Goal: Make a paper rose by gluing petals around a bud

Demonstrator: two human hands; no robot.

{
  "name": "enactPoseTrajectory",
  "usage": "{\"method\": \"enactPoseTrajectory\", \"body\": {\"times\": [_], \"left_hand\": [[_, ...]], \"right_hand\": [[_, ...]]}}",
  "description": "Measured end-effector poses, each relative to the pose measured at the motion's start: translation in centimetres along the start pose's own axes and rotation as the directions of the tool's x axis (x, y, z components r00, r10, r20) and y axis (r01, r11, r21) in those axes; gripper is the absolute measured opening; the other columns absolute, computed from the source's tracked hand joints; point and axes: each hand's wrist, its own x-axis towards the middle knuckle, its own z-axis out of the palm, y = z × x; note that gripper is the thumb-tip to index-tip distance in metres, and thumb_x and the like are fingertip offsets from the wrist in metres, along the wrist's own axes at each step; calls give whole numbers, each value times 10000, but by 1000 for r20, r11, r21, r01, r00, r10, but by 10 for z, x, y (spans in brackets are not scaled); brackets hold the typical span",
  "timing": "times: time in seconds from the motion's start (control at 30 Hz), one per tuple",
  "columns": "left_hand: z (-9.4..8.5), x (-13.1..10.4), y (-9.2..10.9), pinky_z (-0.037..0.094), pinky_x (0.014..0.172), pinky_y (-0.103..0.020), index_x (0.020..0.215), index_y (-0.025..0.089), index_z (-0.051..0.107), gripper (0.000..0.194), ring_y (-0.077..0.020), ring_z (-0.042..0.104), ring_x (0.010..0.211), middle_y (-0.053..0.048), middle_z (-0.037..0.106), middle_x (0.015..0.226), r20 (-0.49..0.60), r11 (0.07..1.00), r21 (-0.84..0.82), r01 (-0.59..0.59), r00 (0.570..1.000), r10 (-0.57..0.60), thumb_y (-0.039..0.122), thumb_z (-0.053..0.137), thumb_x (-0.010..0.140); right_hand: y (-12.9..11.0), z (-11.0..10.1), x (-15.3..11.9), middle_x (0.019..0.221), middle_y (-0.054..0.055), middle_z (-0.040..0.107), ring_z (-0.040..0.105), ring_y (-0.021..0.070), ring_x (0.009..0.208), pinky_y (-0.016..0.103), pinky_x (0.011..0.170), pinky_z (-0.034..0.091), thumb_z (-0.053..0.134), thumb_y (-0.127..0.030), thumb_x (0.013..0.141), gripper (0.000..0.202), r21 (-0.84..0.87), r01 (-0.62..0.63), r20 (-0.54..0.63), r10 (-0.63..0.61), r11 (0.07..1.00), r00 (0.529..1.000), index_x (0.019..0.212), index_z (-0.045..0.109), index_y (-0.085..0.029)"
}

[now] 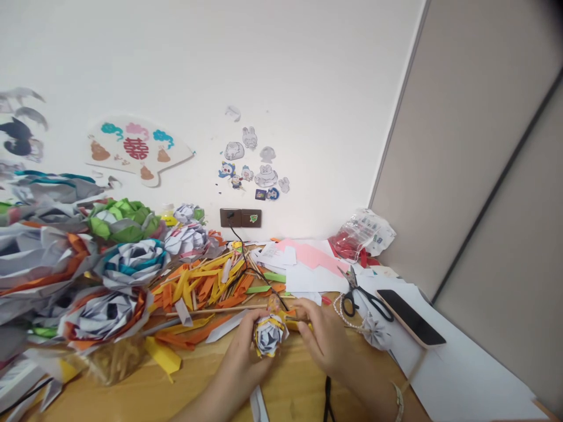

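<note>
A small paper flower [269, 337], white and grey inside with yellow outer petals, faces up over the desk's front. Wrapped around its left side, my left hand [244, 346] is closed on it. My right hand [323, 334] is closed just right of the flower, fingers around a thin stick [301, 320] that runs to the flower's back. Bits of yellow-orange paper show beside the stick. The palm hides where the stick ends.
Large layered paper flowers [127, 261] crowd the left. Orange and yellow paper strips [202, 284] and sticks lie behind my hands. Scissors [356, 293], a pleated paper flower [377, 332], a phone [411, 316] and white sheets [466, 375] lie right. A black cable [241, 240] hangs from the socket.
</note>
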Motion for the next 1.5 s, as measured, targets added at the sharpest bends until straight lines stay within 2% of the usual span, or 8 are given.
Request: {"method": "enactPoseTrajectory", "body": {"times": [0.13,0.3,0.4,0.53,0.67,0.9,1.23,1.5], "left_hand": [[0,3,-3,425,971,-367,1150,212,486,487,-235,507,1156,-89,564,1196,68,988,-156,12,998,-1,106,568,682],[1,1,-2,413,988,-341,1225,211,434,588,-236,463,1220,-94,501,1300,129,957,-263,124,987,-93,73,556,666],[3,0,1,423,976,-338,1244,210,384,650,-241,449,1232,-104,478,1318,111,967,-234,104,991,-80,58,555,635],[6,-2,3,450,940,-372,1165,190,384,599,-249,528,1128,-109,559,1167,27,991,-131,42,999,-39,68,576,611],[5,-6,3,496,862,-342,1117,206,427,479,-220,577,1026,-89,585,1091,90,999,-50,-20,996,25,71,540,672],[3,-10,-2,431,969,-374,1226,233,404,617,-223,512,1149,-90,545,1231,120,993,-6,-118,986,118,1,466,658],[5,-12,-1,395,1014,-405,1244,225,392,612,-232,477,1200,-106,513,1275,136,994,19,-110,985,107,8,459,675],[9,-17,-11,387,1021,-409,1285,231,324,669,-238,456,1227,-109,475,1318,98,997,-5,-81,992,82,8,477,674]], "right_hand": [[5,8,-1,713,27,618,575,161,610,262,555,404,333,-181,890,170,-57,-14,-138,6,998,990,877,502,-187],[8,15,-2,745,43,611,581,161,680,259,593,434,370,-180,909,168,-27,39,-171,-43,999,984,879,536,-180],[5,15,-2,758,49,610,575,163,705,268,611,442,394,-185,908,161,32,45,-168,-39,999,985,882,552,-173],[1,15,-1,756,40,607,564,167,713,273,612,441,440,-241,901,157,64,46,-138,-37,997,990,866,578,-177],[-1,16,-1,740,34,607,559,160,694,270,610,440,443,-273,908,188,83,23,-141,-11,996,990,831,589,-183],[-1,19,-2,653,14,596,553,139,609,245,550,418,458,-315,908,248,115,0,-149,17,993,989,750,599,-186],[-6,16,-1,529,-14,535,488,116,478,250,467,304,388,-277,923,343,-72,22,-165,-34,997,986,649,575,-193],[-5,6,1,594,13,571,513,133,514,260,473,319,340,-211,941,299,-240,212,-67,-234,947,970,892,633,-182]]}}
